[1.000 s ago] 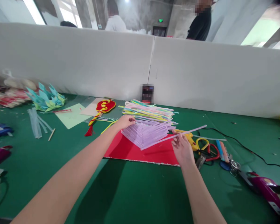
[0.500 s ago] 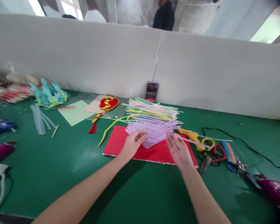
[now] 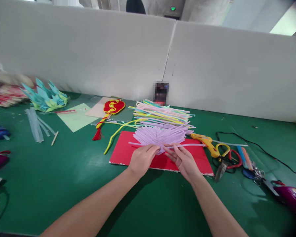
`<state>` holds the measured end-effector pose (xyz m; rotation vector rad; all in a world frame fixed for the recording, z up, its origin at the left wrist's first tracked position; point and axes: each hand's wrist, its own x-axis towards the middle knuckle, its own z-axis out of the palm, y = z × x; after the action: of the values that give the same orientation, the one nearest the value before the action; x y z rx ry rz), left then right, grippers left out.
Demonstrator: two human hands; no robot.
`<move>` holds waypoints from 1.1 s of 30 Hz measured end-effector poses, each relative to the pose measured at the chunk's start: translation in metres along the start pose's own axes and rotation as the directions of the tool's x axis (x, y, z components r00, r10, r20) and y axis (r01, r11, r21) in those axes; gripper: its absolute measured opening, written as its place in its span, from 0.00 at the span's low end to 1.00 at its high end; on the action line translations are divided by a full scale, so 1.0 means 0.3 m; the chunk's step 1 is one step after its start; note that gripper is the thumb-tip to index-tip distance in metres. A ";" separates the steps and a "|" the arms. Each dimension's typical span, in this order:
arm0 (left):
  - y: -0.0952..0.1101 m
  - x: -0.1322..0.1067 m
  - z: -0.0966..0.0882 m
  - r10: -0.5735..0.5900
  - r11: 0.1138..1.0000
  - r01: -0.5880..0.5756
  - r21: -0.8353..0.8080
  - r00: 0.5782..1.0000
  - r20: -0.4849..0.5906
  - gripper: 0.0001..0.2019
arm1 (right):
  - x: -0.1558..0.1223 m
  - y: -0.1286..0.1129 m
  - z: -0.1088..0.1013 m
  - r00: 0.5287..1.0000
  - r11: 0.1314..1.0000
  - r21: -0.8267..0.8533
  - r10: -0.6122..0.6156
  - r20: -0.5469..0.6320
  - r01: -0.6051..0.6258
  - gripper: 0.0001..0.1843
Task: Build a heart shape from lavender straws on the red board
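Between my two hands a long lavender pipe cleaner [image 3: 192, 144] runs roughly level. My left hand [image 3: 143, 159] pinches it near its middle, fingertips pressed together. My right hand [image 3: 182, 159] has thumb and fingers closed on it just to the right, palm partly turned up. Right behind the fingertips lies a mat of lavender pipe cleaners [image 3: 160, 135], set side by side in a V-shaped pattern. Its front tip is partly hidden by my hands. Underneath is a red board [image 3: 124, 148] with worn white edges.
Behind the mat lies a pile of pastel pipe cleaners [image 3: 162, 113]. To the right are a yellow glue gun [image 3: 207, 144], scissors [image 3: 234, 159] and a black cord [image 3: 256, 147]. A red fan ornament [image 3: 114, 107], green paper [image 3: 76, 117] and glue sticks [image 3: 34, 125] lie left.
Both hands have come closer together at the mat's front tip. The lavender pipe cleaner, earlier slanting down to the right, now lies nearly level across both hands. The camera view has shifted slightly.
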<state>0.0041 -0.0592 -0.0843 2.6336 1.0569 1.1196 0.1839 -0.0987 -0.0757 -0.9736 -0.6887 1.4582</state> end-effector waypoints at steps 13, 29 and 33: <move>0.009 -0.006 -0.022 -0.073 0.997 0.075 -0.018 0.995 0.064 0.08 | -0.026 0.027 0.016 0.768 0.273 -0.835 -0.592 0.245 0.477 0.09; 0.016 -0.010 -0.024 -0.156 0.973 0.184 -0.142 0.970 0.186 0.05 | -0.010 0.032 0.001 0.752 0.065 -0.832 -0.470 0.461 0.551 0.09; 0.019 -0.013 -0.026 -0.149 0.978 0.171 -0.119 0.974 0.174 0.05 | -0.023 0.027 0.008 0.767 0.050 -0.845 -0.450 0.457 0.533 0.11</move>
<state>0.0004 -0.0673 -0.0791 2.4390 1.0974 0.8908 0.1776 -0.1062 -0.0802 -1.3642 -1.9218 0.2307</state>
